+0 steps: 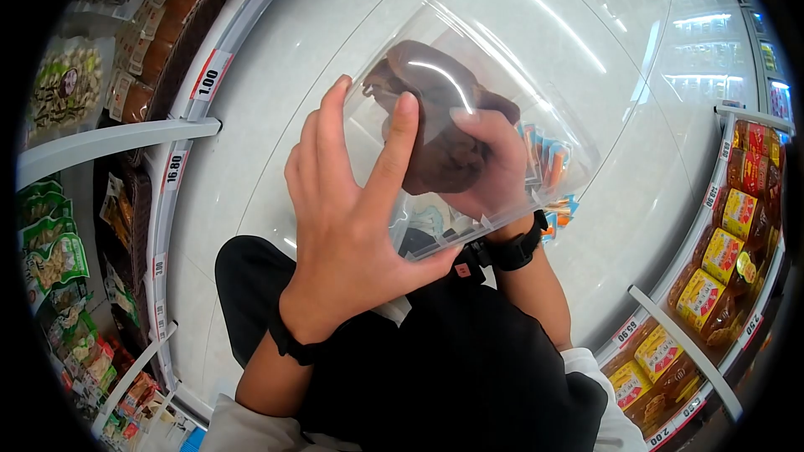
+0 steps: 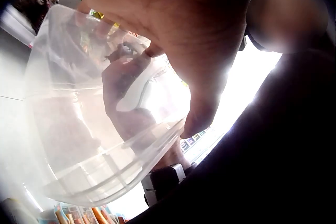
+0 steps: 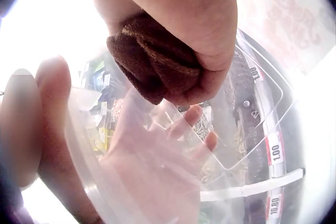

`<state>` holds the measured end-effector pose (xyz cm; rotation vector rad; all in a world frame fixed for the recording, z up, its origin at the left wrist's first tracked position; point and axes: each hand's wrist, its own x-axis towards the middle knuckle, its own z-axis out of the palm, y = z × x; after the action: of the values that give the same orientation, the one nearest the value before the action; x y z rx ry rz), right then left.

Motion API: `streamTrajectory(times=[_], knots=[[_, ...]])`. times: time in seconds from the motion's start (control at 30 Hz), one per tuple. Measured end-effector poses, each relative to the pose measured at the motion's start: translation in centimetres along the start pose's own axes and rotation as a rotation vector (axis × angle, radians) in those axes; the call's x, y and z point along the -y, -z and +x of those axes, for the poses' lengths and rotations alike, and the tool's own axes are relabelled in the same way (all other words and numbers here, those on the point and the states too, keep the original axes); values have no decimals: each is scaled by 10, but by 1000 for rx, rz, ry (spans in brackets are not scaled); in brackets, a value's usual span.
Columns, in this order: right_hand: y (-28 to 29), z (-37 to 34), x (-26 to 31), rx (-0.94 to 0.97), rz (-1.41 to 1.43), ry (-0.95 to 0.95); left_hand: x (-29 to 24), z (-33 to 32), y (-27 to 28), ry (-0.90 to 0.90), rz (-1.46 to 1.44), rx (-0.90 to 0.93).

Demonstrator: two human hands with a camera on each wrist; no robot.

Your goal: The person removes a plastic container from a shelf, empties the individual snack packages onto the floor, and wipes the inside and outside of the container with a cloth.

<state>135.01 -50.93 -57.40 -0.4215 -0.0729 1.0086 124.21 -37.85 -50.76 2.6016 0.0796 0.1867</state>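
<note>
In the head view a clear plastic box [image 1: 561, 109] is held up over the lap, tilted. My left hand [image 1: 335, 209] grips it from outside, its fingers spread along the wall and its thumb at the rim. My right hand [image 1: 501, 155] is inside the box and shows through the plastic. It holds a bunched dark brown cloth [image 1: 452, 159] close against the inner wall. In the right wrist view the cloth [image 3: 152, 56] is crumpled in the curled fingers. The left wrist view shows the box's wall [image 2: 58, 124] and the left thumb along its rim.
Shelves with price labels [image 1: 211, 75] and bagged goods [image 1: 63, 259] stand on the left. On the right, a shelf holds brown packages with yellow labels [image 1: 702, 297]. Small orange-and-blue packets [image 1: 559, 216] show beyond the box, above the pale tiled floor [image 1: 335, 0].
</note>
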Motion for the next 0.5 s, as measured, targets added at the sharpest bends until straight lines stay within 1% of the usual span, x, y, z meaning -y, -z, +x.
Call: streamTrajectory(times=[0.3, 0.43, 0.5], knots=[[-3, -1, 5, 5, -39, 44, -2, 0, 1, 3, -11, 0], [-8, -2, 8, 13, -23, 40, -1, 0, 1, 19, -29, -11], [-2, -3, 6, -13, -6, 21, 0, 1, 2, 22, -36, -20]])
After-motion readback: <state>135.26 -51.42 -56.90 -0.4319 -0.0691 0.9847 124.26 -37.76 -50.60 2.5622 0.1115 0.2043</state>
